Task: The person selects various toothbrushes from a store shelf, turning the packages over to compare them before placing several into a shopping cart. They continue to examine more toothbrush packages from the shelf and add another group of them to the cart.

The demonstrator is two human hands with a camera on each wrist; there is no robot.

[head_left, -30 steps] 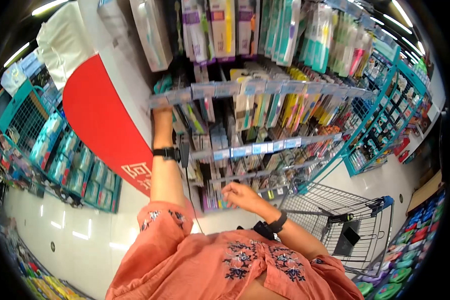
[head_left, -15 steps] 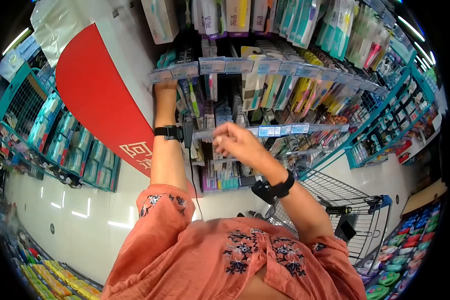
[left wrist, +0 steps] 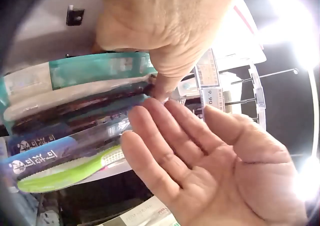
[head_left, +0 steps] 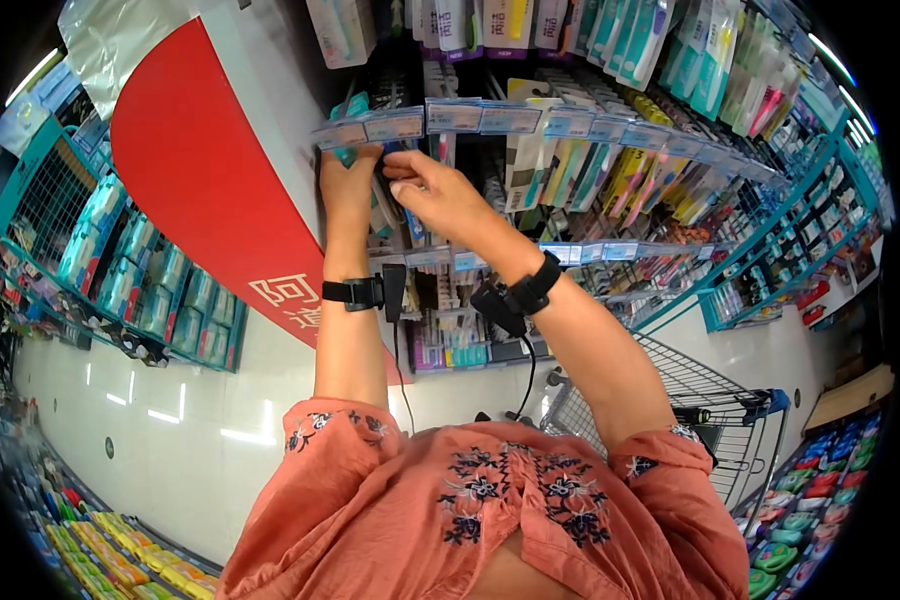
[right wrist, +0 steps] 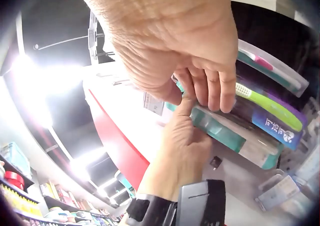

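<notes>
My left hand (head_left: 348,190) is under the price-tag rail at the left end of the rack. It holds a teal toothbrush pack (left wrist: 100,68) near its end, the thumb across the top and the other fingers hidden behind. My right hand (head_left: 445,203) has come in beside it from the right. In the left wrist view its palm shows, fingers (left wrist: 170,146) extended with tips close to the left thumb. Below the teal pack hang dark and blue toothbrush packs, one with a lime-green toothbrush (left wrist: 70,176).
A red-edged sign panel (head_left: 205,180) borders the rack on the left. Price labels (head_left: 485,117) run along the rail, with many more toothbrush packs (head_left: 630,185) to the right. A shopping cart (head_left: 710,400) stands at right. Stocked shelves (head_left: 150,265) are at left.
My right hand has risen from in front of the body, up and left to the packs beside the left hand. The left hand stays at the same packs, and the view has shifted slightly.
</notes>
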